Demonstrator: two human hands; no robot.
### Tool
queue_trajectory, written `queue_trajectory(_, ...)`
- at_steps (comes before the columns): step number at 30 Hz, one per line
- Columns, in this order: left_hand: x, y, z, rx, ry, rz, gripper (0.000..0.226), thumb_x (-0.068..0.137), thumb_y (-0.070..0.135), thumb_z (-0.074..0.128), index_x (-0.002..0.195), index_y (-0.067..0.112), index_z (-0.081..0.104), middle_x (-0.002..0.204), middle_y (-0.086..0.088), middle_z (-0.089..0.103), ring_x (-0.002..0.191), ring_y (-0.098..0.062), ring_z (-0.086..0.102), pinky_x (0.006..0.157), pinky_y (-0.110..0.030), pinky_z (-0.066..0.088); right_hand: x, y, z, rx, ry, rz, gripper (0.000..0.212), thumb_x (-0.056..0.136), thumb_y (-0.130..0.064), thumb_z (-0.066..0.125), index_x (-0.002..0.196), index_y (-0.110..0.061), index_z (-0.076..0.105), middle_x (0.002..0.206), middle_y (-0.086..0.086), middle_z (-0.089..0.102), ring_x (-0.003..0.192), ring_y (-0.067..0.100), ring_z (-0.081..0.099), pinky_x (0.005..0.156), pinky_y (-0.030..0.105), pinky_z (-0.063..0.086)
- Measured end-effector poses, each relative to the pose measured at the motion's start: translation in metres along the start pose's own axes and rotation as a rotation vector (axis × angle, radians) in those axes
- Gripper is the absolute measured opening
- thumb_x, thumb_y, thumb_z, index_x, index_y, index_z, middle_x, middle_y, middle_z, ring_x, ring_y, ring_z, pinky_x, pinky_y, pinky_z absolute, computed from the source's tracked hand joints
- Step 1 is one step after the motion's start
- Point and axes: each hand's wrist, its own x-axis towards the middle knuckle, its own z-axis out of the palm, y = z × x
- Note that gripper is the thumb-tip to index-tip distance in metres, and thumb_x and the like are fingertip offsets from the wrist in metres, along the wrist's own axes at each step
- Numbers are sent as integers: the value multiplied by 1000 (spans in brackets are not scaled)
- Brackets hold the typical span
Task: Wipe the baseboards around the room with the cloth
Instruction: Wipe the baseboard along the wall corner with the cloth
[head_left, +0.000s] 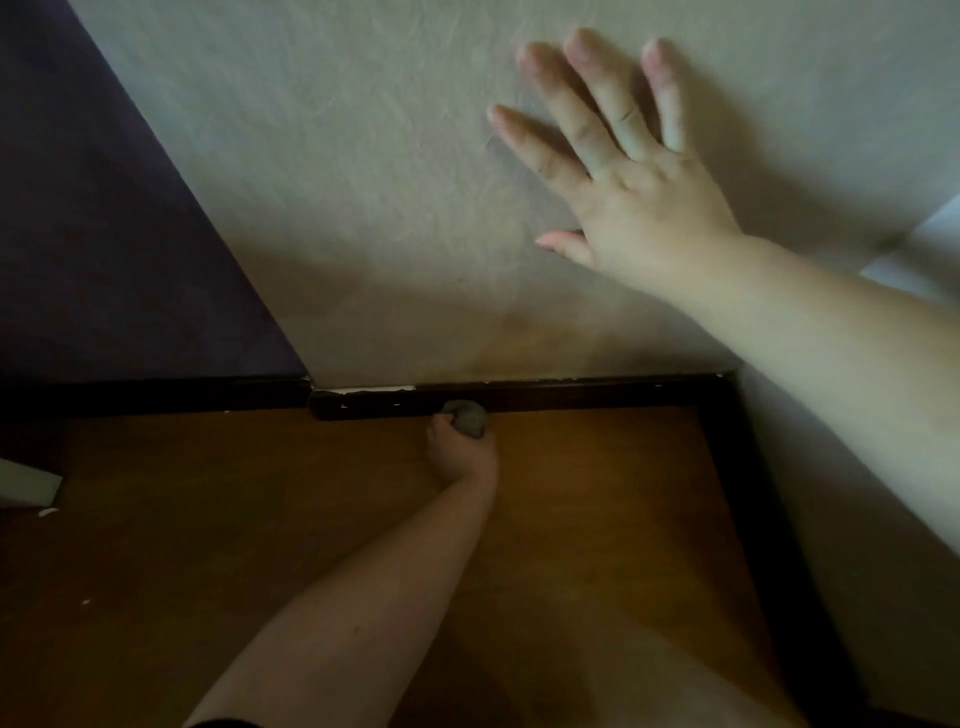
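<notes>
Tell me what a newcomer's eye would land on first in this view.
First the right hand, spread flat against the pale wall at upper right. Next the left hand, low at centre, gripping a balled grey cloth against the dark baseboard where wall meets brown floor. A purple wall panel fills the left.

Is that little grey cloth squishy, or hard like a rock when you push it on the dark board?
Probably squishy: the cloth is bunched into a small wad inside the left hand, which grips it against the baseboard. It likely weighs little, since one hand holds it at arm's length. It seems unlikely to roll away, being crumpled fabric. The right hand leans flat on the wall.
</notes>
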Motion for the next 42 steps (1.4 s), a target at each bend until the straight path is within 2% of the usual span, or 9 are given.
queue_trajectory(3, -5, 1, 2, 8, -25, 73, 40, 77, 10, 79, 110, 4, 57, 121, -15, 55, 111, -34, 57, 95, -42, 49, -36, 11, -11, 8, -21, 11, 87, 96, -50, 52, 160, -21, 1, 167, 11, 4, 153, 31, 4, 121, 50, -4)
queue_trajectory(7, -17, 6, 12, 38, -95, 134, 40, 77, 13, 80, 110, 6, 56, 120, -13, 55, 110, -33, 57, 94, -41, 50, -121, 34, -20, -108, -155, 62, 76, 102, -44, 48, 161, -21, 6, 168, 7, 5, 154, 28, 6, 122, 52, 0)
queue_trajectory(13, -29, 12, 21, 120, -195, 288, 37, 82, 13, 77, 113, 7, 57, 124, -13, 54, 111, -32, 57, 94, -43, 49, -220, 61, -34, -243, -352, 219, 66, 97, -38, 48, 156, -15, 30, 165, 11, 20, 152, 30, 19, 121, 57, 6)
queue_trajectory(17, -34, 17, 24, 160, -206, 330, 37, 82, 11, 77, 114, 6, 58, 125, -13, 55, 114, -32, 56, 95, -38, 46, -257, 67, -52, -243, -470, 391, 69, 88, -33, 45, 152, -9, 38, 163, 15, 24, 151, 33, 17, 121, 55, -2)
queue_trajectory(24, -32, 15, 31, 227, -194, 360, 46, 81, 11, 77, 123, 7, 58, 129, -14, 54, 119, -34, 54, 99, -42, 47, -276, 51, -69, -222, -564, 559, 71, 85, -33, 33, 148, -2, 42, 156, 23, 34, 146, 40, 27, 122, 48, 3)
queue_trajectory(31, -42, 11, 52, 213, -155, 348, 55, 83, 14, 76, 134, 9, 55, 137, -12, 53, 124, -33, 52, 101, -43, 46, -296, 43, -86, -213, -629, 490, 66, 87, -24, 34, 144, 9, 42, 153, 32, 32, 145, 45, 29, 121, 53, 10)
queue_trajectory(35, -45, 10, 59, 254, -164, 368, 56, 85, 17, 75, 137, 11, 54, 139, -11, 52, 125, -34, 51, 101, -43, 46, -307, 37, -90, -218, -679, 472, 66, 89, -24, 28, 145, 10, 41, 155, 32, 28, 146, 45, 26, 122, 51, 6)
queue_trajectory(42, -47, 10, 71, 259, -239, 417, 56, 85, 16, 76, 137, 11, 56, 139, -11, 53, 125, -34, 52, 102, -40, 46, -315, 33, -87, -284, -725, 447, 63, 92, -21, 30, 147, 10, 35, 158, 32, 21, 148, 45, 20, 122, 52, -1)
